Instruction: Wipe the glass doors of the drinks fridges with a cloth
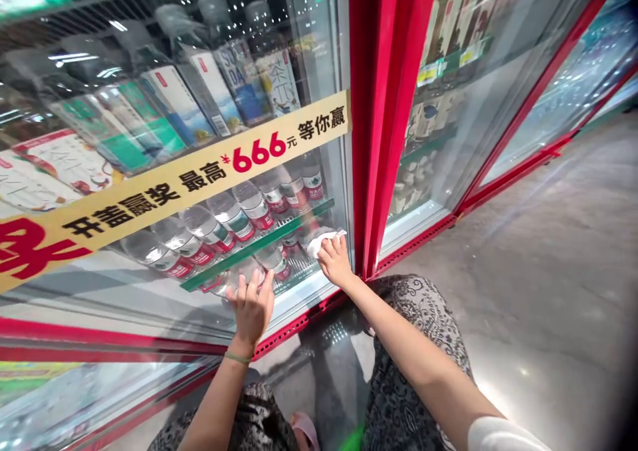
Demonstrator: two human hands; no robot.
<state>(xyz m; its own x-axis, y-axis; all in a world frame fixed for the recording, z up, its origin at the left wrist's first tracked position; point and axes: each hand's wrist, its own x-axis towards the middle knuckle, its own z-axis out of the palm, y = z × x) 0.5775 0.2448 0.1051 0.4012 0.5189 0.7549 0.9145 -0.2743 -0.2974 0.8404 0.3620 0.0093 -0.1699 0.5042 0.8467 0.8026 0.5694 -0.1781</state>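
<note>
My right hand [335,262] is closed on a white cloth [321,242] and presses it against the lower right corner of a glass fridge door [304,79]. My left hand [253,305] lies flat on the same glass lower down, fingers spread and holding nothing. A thin green band sits on my left wrist. Behind the glass, rows of water bottles [232,218] with red labels lie on a green-edged shelf [259,244]. A yellow banner [164,188] with black and red print runs across the door.
A red frame post [383,119] divides this door from a second glass door [473,79] on the right with more bottles behind it. Grey polished floor [538,271] spreads to the right. My knees in patterned fabric [419,345] are close below the door.
</note>
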